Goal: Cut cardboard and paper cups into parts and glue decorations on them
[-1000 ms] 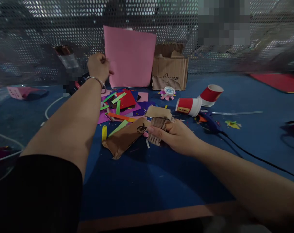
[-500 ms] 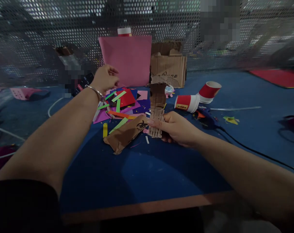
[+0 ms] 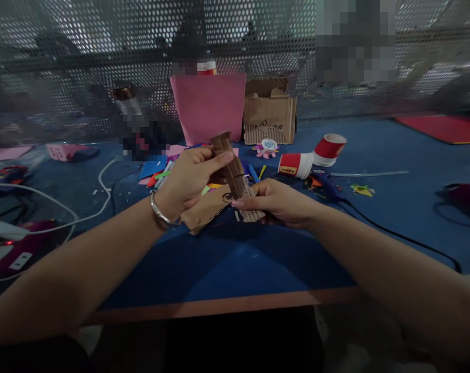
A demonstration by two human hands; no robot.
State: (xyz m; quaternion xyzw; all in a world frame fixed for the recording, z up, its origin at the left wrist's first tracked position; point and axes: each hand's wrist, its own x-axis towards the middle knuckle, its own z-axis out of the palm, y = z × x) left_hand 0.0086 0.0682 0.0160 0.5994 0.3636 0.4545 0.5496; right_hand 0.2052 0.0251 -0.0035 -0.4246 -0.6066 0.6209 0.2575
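Between my two hands is a narrow strip of brown corrugated cardboard (image 3: 235, 168), tilted with its upper end to the left. My left hand (image 3: 194, 173), with a bracelet at the wrist, pinches its upper part between thumb and fingers. Lower down, my right hand (image 3: 277, 203) grips the torn, ribbed end. Beneath the strip lies a flat piece of brown cardboard (image 3: 206, 210) with a dark printed mark. Coloured paper scraps (image 3: 163, 175) are piled behind my left hand, which hides part of them.
Behind stand a pink sheet (image 3: 209, 109) and a cardboard box (image 3: 269, 122). Red-and-white paper cups (image 3: 295, 165), a flower-shaped paper piece (image 3: 266, 147) and a blue glue gun (image 3: 328, 189) with a black cord are on the right. White cables (image 3: 103, 181) cross the left side. Perforated metal (image 3: 227, 31) backs the table.
My left hand has come down and right from beside the pink sheet and taken hold of the cardboard strip's upper part. The strip, upright before, now leans left.
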